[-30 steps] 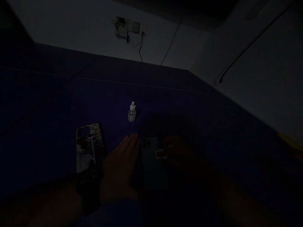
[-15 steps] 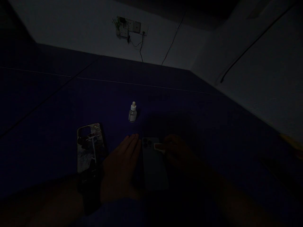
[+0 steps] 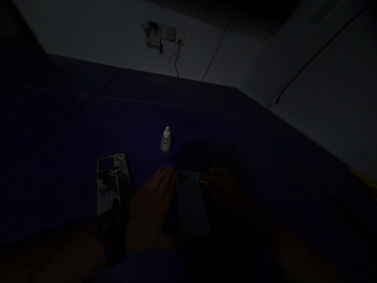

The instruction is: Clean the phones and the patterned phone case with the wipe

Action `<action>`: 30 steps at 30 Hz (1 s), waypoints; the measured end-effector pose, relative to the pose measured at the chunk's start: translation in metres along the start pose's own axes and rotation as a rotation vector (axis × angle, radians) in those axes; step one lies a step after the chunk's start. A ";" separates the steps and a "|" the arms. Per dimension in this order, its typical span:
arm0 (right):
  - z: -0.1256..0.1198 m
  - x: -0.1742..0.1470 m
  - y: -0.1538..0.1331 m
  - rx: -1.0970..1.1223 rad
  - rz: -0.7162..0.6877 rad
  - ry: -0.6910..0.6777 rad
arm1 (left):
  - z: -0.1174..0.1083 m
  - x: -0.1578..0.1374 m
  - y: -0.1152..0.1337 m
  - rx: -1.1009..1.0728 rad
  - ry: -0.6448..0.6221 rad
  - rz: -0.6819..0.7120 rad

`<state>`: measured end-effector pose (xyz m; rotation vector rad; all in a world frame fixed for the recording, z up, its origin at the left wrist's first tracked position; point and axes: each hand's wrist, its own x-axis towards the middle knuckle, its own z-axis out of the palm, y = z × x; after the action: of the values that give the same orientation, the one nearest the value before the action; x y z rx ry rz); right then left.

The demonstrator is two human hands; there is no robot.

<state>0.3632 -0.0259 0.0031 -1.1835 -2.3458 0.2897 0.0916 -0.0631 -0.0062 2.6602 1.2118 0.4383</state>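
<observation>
A grey smartphone (image 3: 191, 208) lies face down on the dark blue surface, its cameras at the upper left corner. My left hand (image 3: 151, 200) rests flat along the phone's left side, fingers stretched out and together. At the phone's upper right edge, my right hand (image 3: 222, 184) pinches a small white wiping pad (image 3: 202, 179). Beyond the hands stands a small dropper bottle (image 3: 165, 144) with a white cap. A patterned phone case (image 3: 108, 192) lies left of my left hand, partly covered by the black watch (image 3: 113, 239) on my wrist. The scene is very dark.
Wall sockets (image 3: 171, 33) with plugged-in cords are on the far wall, beside a small plant. Another cable (image 3: 318, 55) runs along the right wall. Something yellow (image 3: 363, 177) lies at the right edge.
My right hand has drawn the white wiping pad rightward, from beside the cameras to the phone's upper right edge. My left hand has stayed in place.
</observation>
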 end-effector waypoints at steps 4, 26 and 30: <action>0.002 -0.001 0.001 -0.001 -0.022 -0.013 | 0.002 -0.002 -0.001 -0.041 0.020 0.007; 0.009 0.006 -0.036 0.039 -0.389 -0.223 | -0.003 0.000 -0.001 -0.037 0.020 0.031; 0.002 0.003 -0.031 0.032 -0.268 -0.147 | -0.004 0.000 0.000 -0.035 0.019 0.040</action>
<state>0.3392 -0.0417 0.0148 -0.8445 -2.5808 0.3287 0.0898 -0.0628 -0.0024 2.6602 1.1469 0.4876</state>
